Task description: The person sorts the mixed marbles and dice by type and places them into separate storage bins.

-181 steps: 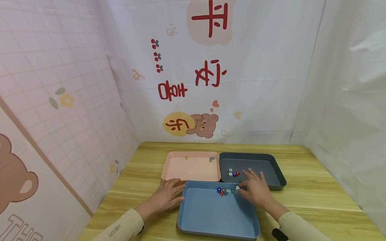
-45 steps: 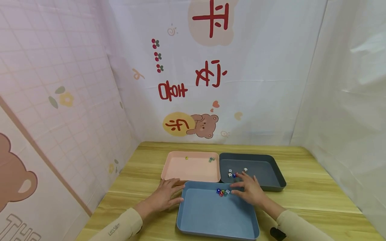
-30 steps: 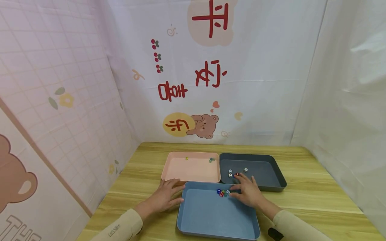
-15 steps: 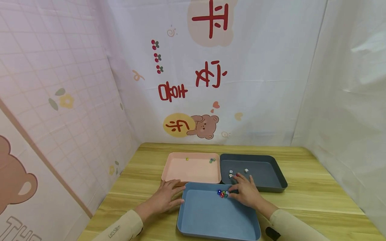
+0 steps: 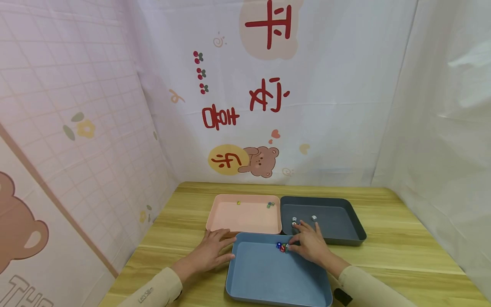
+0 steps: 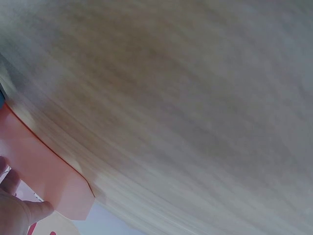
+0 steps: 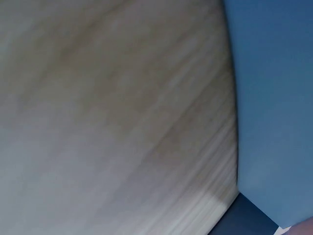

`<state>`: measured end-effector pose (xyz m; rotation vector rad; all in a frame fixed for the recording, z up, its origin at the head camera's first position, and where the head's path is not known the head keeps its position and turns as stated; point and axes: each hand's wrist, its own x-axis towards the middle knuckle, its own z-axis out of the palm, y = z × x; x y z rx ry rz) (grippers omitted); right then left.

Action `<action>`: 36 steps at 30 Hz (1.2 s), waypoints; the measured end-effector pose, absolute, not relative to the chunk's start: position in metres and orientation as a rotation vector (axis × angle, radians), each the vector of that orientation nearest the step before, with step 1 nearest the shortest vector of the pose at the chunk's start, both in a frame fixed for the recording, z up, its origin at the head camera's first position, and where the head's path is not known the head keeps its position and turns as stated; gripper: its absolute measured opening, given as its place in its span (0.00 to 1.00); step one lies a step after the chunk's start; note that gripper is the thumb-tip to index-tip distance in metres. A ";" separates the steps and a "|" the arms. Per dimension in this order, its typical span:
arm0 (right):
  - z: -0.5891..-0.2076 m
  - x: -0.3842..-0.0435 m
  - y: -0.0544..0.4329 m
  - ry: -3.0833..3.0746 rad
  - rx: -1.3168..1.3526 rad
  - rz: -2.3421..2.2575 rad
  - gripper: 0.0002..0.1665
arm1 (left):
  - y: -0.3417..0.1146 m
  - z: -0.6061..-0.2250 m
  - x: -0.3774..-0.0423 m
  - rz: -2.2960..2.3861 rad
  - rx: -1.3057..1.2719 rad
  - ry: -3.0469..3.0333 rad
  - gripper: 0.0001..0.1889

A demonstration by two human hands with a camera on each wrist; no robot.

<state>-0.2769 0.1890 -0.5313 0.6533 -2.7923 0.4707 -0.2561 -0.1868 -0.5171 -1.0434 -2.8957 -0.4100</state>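
Observation:
In the head view, my right hand (image 5: 310, 246) reaches over the far rim of the blue tray (image 5: 276, 277). Its thumb and index finger pinch a white die (image 5: 287, 246) at the edge of a small cluster. Beside it lie a blue die (image 5: 278, 245), a red die (image 5: 282, 248) and greenish dice partly hidden by the fingers. My left hand (image 5: 209, 251) lies with fingers extended at the blue tray's left rim, near the pink tray's front corner. The left wrist view shows part of the left hand (image 6: 19, 210) against the pink tray (image 6: 49, 171).
Behind the blue tray stand a pink tray (image 5: 245, 217), with a yellow piece (image 5: 238, 203) and bluish-green pieces (image 5: 270, 204), and a dark grey tray (image 5: 337, 219). In the grey tray are white dice (image 5: 314, 218) and others partly behind my fingers. A wooden table (image 5: 402, 256) supports everything.
A white die from the blue tray now lies in the grey tray. My right hand has moved left and down to the remaining cluster, closing thumb and index on another white die. My left hand stays put.

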 end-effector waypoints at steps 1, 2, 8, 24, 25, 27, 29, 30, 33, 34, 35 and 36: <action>-0.531 -0.277 0.188 -2.793 0.654 0.475 0.05 | -0.187 -0.517 -0.256 -0.414 -1.044 -2.897 0.34; -0.531 -0.277 0.188 -2.793 0.655 0.477 0.05 | -0.187 -0.517 -0.256 -0.417 -1.045 -2.898 0.34; -0.531 -0.276 0.186 -2.796 0.660 0.466 0.05 | -0.187 -0.518 -0.256 -0.424 -1.048 -2.901 0.34; -0.527 -0.275 0.191 -2.783 0.673 0.483 0.08 | -0.187 -0.518 -0.256 -0.432 -1.043 -2.900 0.34; -0.525 -0.274 0.191 -2.785 0.671 0.491 0.08 | -0.187 -0.518 -0.256 -0.430 -1.043 -2.900 0.34; -0.522 -0.273 0.192 -2.784 0.674 0.511 0.08 | -0.187 -0.518 -0.256 -0.432 -1.041 -2.899 0.34; -0.519 -0.272 0.193 -2.779 0.681 0.525 0.08 | -0.187 -0.517 -0.256 -0.433 -1.042 -2.894 0.33; -0.517 -0.272 0.193 -2.774 0.686 0.538 0.07 | -0.187 -0.517 -0.255 -0.433 -1.042 -2.891 0.33; -0.512 -0.273 0.195 -2.766 0.688 0.562 0.06 | -0.187 -0.517 -0.255 -0.429 -1.045 -2.883 0.33; -0.511 -0.274 0.196 -2.762 0.687 0.571 0.06 | -0.187 -0.518 -0.255 -0.427 -1.047 -2.880 0.33; -0.510 -0.275 0.197 -2.761 0.680 0.579 0.06 | -0.188 -0.518 -0.255 -0.427 -1.048 -2.878 0.33; -0.508 -0.277 0.199 -2.761 0.675 0.587 0.06 | -0.188 -0.518 -0.256 -0.426 -1.050 -2.877 0.33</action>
